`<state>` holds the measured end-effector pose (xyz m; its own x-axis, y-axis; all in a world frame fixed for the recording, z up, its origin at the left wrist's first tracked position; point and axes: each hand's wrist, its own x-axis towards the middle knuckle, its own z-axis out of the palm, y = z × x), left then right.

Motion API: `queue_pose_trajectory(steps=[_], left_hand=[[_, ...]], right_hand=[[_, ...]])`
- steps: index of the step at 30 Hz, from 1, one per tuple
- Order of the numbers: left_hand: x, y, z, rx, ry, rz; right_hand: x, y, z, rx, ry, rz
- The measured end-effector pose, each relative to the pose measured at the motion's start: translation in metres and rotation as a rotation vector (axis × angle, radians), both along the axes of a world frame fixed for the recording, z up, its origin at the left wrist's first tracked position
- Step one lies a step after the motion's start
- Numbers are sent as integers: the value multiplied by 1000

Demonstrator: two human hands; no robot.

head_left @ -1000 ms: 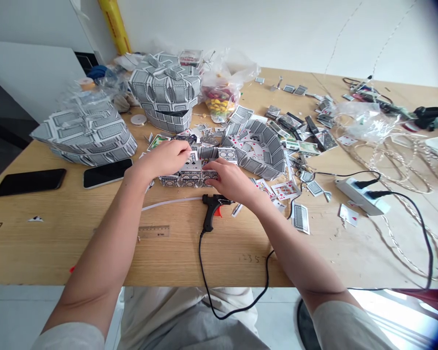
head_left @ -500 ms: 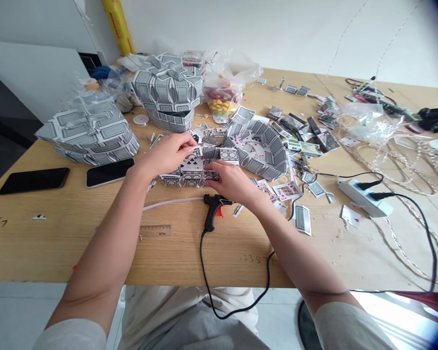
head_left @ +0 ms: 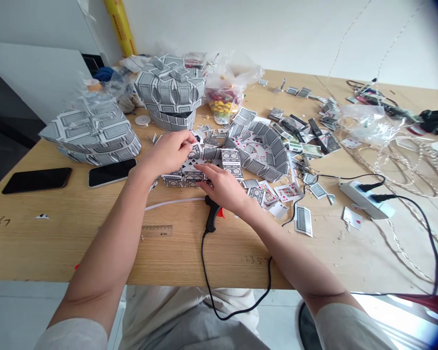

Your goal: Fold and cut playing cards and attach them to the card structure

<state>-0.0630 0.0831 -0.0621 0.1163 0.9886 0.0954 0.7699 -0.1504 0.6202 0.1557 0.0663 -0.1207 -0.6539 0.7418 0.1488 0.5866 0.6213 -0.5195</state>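
A low box-like piece built from folded playing cards [head_left: 232, 160] lies in front of me, dark patterned backs outside and club faces inside. My left hand [head_left: 173, 151] is closed at its left end, fingertips pinched on the upper edge of a card wall. My right hand [head_left: 222, 183] straddles the front wall, fingers over the inside and thumb outside. Directly below it lies a black hot glue gun [head_left: 212, 216] with a red trigger, its top partly covered by my right hand. A white glue stick [head_left: 173, 202] trails left from it.
Behind stand a grey card-built tray [head_left: 273, 150], a lidded card basket [head_left: 170, 90] and a boat-shaped card piece [head_left: 95, 131]. Two phones [head_left: 36, 180] and a ruler [head_left: 156, 230] lie left. Loose cards [head_left: 303, 219], a power strip [head_left: 367, 198] and cables are right.
My right hand has shifted left along the front wall, uncovering more of the piece's right end and the cards beside it. My left hand stays pinched at the left end.
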Motion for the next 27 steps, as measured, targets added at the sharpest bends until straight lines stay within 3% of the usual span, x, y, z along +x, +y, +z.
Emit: queue_pose_trajectory(steps=[11,17,21,27], left_hand=[[-1,-2,2,20,15,2],[2,-3,2,13,28,-6],[2,-1,1,72,-41,4],[4,-6,12,186,-250,10]], right_hand=[[-2,3,-10,33,105,-19],[-3,4,-8,-9,178,-55],[1,8,-4,-209,337,-100],[16,22,19,-701,878,-246]])
